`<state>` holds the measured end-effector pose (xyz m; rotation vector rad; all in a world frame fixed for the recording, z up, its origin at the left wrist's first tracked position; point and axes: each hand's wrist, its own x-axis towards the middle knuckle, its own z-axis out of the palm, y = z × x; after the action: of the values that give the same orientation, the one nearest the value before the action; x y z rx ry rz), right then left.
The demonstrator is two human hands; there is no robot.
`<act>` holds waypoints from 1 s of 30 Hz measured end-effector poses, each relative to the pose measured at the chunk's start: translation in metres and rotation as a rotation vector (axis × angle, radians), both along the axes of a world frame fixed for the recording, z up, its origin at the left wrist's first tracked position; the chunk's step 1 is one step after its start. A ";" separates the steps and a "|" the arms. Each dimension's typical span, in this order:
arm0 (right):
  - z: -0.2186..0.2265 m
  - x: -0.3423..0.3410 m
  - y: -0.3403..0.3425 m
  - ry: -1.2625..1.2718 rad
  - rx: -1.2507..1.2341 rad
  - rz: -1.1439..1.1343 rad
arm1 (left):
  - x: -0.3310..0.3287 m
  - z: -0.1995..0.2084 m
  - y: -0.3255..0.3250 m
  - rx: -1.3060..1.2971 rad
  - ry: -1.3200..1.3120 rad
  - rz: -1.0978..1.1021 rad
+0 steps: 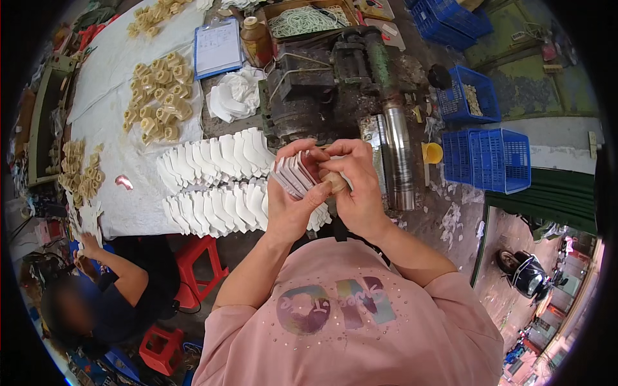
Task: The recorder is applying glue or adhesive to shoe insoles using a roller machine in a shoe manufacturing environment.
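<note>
Head view: we grip stack of thin pale pieces (293,177) in left hand (287,209), fingers curled round far side, thumb reaching toward right hand (362,190). Right hand pinches small beige piece (336,183), just right of stack; whether stack and beige piece touch, we cannot tell. Our hands nearly meet, at right end of white piece rows (215,154), near side of dark machine (299,96).

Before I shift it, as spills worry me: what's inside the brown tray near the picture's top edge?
The brown tray holds a tangled heap of pale green cord-like strands. They cover its bottom, so anything underneath cannot be seen.
</note>
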<state>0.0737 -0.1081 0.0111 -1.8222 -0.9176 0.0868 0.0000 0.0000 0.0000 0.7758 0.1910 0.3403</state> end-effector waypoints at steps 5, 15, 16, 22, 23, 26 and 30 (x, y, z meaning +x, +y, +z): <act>0.006 0.009 -0.011 0.156 -0.040 0.045 | 0.005 0.005 -0.005 0.018 0.026 -0.077; 0.004 0.004 -0.020 -0.187 0.009 -0.109 | 0.015 0.004 -0.025 0.080 0.016 0.037; 0.004 0.005 -0.021 -0.190 0.013 -0.115 | 0.015 0.005 -0.026 0.079 0.042 0.042; 0.008 0.012 -0.044 0.312 0.154 -0.010 | 0.020 0.006 -0.025 -0.022 0.126 0.075; 0.010 0.024 -0.052 0.279 0.229 -0.013 | 0.021 0.003 -0.020 -0.027 0.135 0.115; 0.035 0.066 -0.104 0.320 0.009 -0.194 | 0.024 -0.007 -0.002 0.259 0.419 0.145; 0.034 0.114 -0.135 -0.136 -0.673 -0.157 | 0.028 -0.014 -0.024 0.860 0.359 -0.170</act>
<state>0.1877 -0.2435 0.0449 -2.5434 -0.8978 0.1923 0.0276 -0.0239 -0.0136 1.6957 0.3188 0.1041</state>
